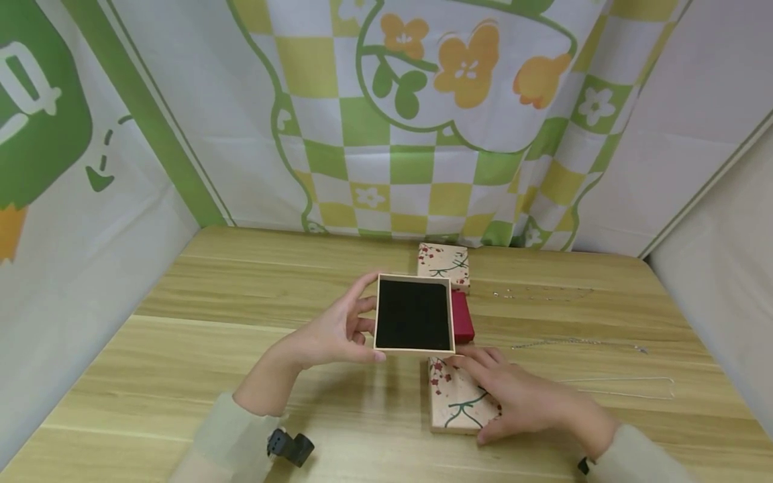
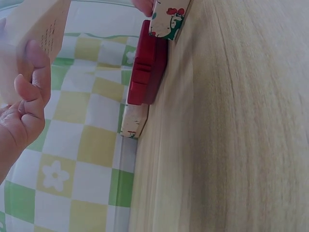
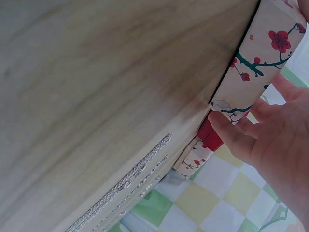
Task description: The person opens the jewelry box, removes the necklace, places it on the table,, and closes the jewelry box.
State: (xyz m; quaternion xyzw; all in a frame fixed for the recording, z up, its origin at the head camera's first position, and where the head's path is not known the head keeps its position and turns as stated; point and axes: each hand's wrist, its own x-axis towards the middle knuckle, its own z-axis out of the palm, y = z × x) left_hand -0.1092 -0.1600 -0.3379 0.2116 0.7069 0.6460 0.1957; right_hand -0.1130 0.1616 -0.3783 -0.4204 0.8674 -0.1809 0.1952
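My left hand [image 1: 329,333] holds a square box base [image 1: 417,351] up over the table, thumb at its near corner and fingers along its left side. Inside lies a black pad [image 1: 414,314]. Small printed lettering shows on the box's outside in the left wrist view. Below and to the right is a flower-printed box lid [image 1: 457,408], with red blossoms and green branches. My right hand [image 1: 521,397] grips this lid, thumb at its near right edge and fingers at its far edge. In the right wrist view, the thumb tip is at a lower corner of the lid.
Behind the lid stands a red box [image 1: 463,319], partly hidden by the raised base. Farther back lies another flower-printed box [image 1: 443,260]. Several thin necklaces lie spread on the right of the wooden table [image 1: 229,288], one a silver chain [image 1: 568,341]. A checkered curtain [image 1: 410,164] hangs behind.
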